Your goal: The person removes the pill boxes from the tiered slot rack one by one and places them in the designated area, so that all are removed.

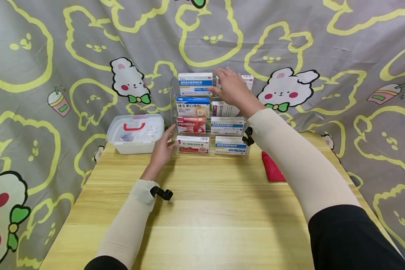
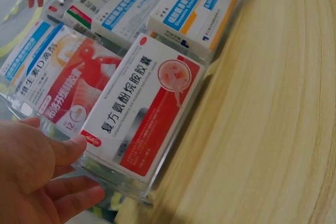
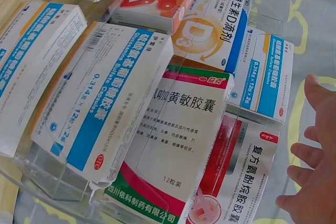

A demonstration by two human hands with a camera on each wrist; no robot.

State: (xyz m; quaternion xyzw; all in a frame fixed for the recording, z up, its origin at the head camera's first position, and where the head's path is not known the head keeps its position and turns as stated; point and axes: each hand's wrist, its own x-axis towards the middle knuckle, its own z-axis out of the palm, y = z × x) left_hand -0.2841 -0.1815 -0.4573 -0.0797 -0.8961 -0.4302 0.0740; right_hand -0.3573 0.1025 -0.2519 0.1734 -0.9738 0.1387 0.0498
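Observation:
A clear tiered rack (image 2: 147, 195) holds several medicine boxes in two columns. My left hand (image 1: 162, 148) is at the rack's lower left side, fingers loosely bent. In the left wrist view its thumb is right at the end of the white-and-red capsule box (image 2: 142, 108) on the lowest tier. My right hand (image 1: 234, 88), fingers extended, is at the top right tier and partly covers a box (image 1: 248, 80) there. Beside it stands a blue-and-white box (image 1: 195, 84). In the right wrist view the right fingers are apart from the boxes, near the white-and-red box (image 3: 247, 171) at the top.
A translucent lidded case (image 1: 135, 133) with a red handle stands left of the rack. Something red (image 1: 271, 168) lies on the wooden table (image 1: 206, 210) to the right, partly under the right forearm. A patterned curtain (image 1: 94, 45) hangs behind.

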